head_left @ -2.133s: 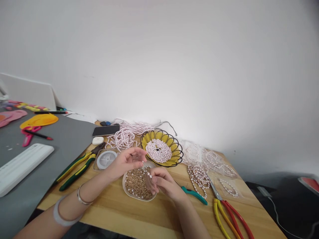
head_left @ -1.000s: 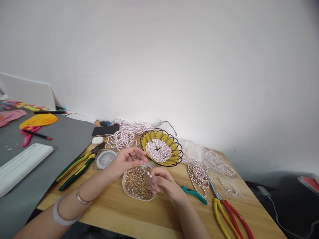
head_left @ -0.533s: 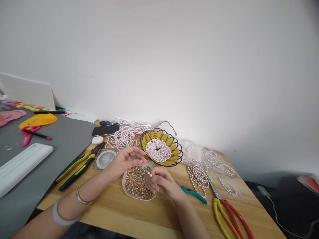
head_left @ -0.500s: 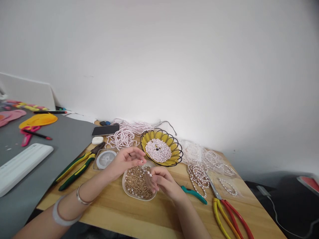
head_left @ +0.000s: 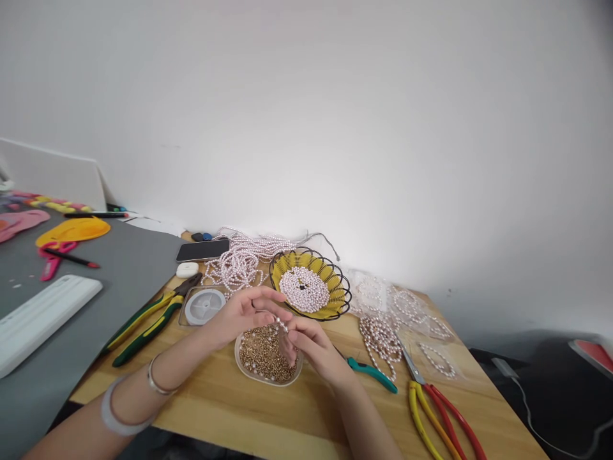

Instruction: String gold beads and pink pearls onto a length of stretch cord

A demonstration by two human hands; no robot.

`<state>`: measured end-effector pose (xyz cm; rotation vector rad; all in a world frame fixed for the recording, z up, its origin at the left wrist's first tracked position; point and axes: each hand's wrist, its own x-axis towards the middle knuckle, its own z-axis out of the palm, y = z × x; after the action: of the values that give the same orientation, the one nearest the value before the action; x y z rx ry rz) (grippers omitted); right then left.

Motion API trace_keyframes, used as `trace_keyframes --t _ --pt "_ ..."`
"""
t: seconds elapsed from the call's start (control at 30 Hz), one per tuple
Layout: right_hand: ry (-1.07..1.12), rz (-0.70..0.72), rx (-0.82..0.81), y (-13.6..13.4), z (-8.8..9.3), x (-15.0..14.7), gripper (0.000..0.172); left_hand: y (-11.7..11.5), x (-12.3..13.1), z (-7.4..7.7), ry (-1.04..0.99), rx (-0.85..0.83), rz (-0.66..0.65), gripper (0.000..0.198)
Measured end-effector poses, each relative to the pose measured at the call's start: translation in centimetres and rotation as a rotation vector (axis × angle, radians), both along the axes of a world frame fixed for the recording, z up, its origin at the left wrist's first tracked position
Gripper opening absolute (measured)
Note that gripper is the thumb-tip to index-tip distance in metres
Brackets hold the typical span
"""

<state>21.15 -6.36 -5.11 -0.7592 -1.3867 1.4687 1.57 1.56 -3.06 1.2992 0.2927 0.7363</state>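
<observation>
Over the tub, my left hand [head_left: 249,312] and my right hand [head_left: 313,345] meet at the fingertips. A short string of pearly and small beads [head_left: 281,324] runs between them. My right thumb and forefinger pinch one end of it, while my left thumb and fingers close on the other; the thread itself is too fine to see. Right below stands a clear plastic tub [head_left: 271,381] of small gold beads [head_left: 261,351] with some pearly ones mixed in. Behind my hands is a yellow and black wire basket [head_left: 339,287] of pale pink beads [head_left: 304,291].
Green-yellow pliers [head_left: 153,322] and a thread spool [head_left: 204,306] lie left. Teal-handled pliers [head_left: 373,374], red-yellow-handled scissors [head_left: 440,409], a bead strand heap [head_left: 380,338] and bagged bracelets [head_left: 412,306] lie right. Pink bead strands [head_left: 239,265] and a phone [head_left: 203,250] lie behind.
My left hand has moved right and slightly down, so its fingertips now meet my right hand's at the bead string. My right hand has barely moved.
</observation>
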Motion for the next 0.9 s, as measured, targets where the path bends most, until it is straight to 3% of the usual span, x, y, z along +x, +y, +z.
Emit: trace_keyframes --t 0.2,0.3,0.47,0.63,0.73,0.9 --pt "-0.313 -0.127 0.225 0.03 0.53 -0.67 0.042 0.03 0.26 -0.05 -0.059 -0.058 0.051 0.052" --pt "-0.394 -0.203 0.348 0.05 0.30 -0.78 0.039 0.21 0.32 -0.10 -0.015 -0.032 0.139 0.045" --pt "-0.446 -0.394 0.461 0.04 0.04 -0.46 0.032 0.46 0.23 -0.09 0.279 0.301 0.345 0.024" --pt "-0.471 -0.585 0.560 0.07 0.15 -0.23 0.028 0.19 0.30 -0.67 0.580 0.702 0.344 0.021" --pt "-0.450 -0.628 0.567 0.14 0.47 -0.30 0.024 -0.06 0.39 -0.90 0.601 0.759 0.304 0.021" --pt "-0.367 -0.575 0.473 0.17 0.55 -0.48 0.024 0.03 0.33 -0.81 0.559 0.745 0.286 0.020"
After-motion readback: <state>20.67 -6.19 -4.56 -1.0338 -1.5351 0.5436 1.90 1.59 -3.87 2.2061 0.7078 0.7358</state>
